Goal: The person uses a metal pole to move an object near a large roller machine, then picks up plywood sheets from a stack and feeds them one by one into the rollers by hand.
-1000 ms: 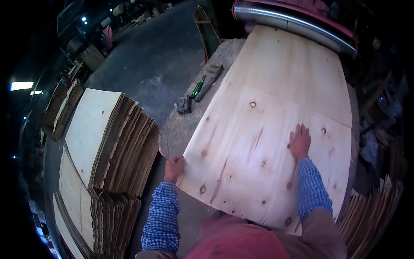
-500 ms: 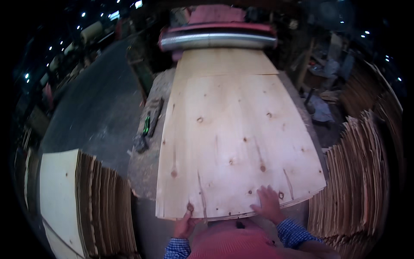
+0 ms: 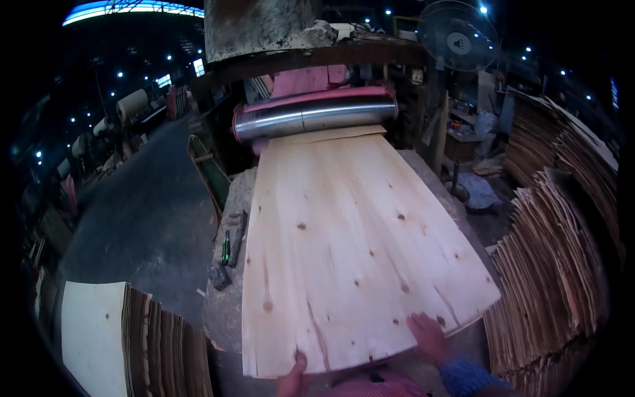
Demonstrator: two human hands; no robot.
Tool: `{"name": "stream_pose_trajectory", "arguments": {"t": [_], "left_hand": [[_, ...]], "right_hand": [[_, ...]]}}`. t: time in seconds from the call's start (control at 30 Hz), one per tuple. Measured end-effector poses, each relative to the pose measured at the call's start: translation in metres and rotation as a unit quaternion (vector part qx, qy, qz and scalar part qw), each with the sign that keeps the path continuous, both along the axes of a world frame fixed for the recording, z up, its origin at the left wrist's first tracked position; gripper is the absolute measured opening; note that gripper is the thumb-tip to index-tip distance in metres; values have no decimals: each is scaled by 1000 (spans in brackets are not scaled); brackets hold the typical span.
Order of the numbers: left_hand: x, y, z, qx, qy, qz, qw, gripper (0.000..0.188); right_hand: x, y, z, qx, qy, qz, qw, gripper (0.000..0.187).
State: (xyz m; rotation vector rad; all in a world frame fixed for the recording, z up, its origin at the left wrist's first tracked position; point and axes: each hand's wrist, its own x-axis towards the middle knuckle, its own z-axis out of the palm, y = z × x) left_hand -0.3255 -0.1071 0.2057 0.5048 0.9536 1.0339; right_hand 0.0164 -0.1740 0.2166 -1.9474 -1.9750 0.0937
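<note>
A large pale wood veneer sheet (image 3: 344, 245), knotty and streaked, lies on top of a bench in front of me, with other sheet edges showing beneath its near right edge. At its near left corner my left hand (image 3: 293, 380) pinches the edge, thumb on top and the other fingers hidden underneath. Farther right, my right hand (image 3: 430, 339) rests on the sheet by the near edge, fingers stretched out flat. Beyond the far end, a strip of another veneer sheet (image 3: 324, 137) lies right below a shiny metal roller (image 3: 317, 116).
Tall veneer stacks stand at the right (image 3: 549, 264) and lower left (image 3: 96, 331). On the bench's left margin (image 3: 221, 308) lie a green-handled tool (image 3: 226, 248) and a dark block (image 3: 219, 276). A fan (image 3: 458, 41) stands at the back right.
My view has tilted upward. The top sheet has moved toward the roller, and less of the sheet ahead of it shows. Both hands stay at the near edge.
</note>
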Motion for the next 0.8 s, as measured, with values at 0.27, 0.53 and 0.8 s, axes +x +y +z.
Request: {"name": "stream_pose_trajectory", "arguments": {"t": [0.27,0.53,0.8], "left_hand": [[-37,2,-44,-110,19,-10,994,54],[-56,39,13,-14,178,117,977,44],[-72,49,-17,-69,347,193,915,33]], "right_hand": [[-13,-6,20,-20,6,-4,1000,65],[31,164,-4,-9,32,-16,999,69],[68,316,-52,-5,-35,-32,999,62]]}}
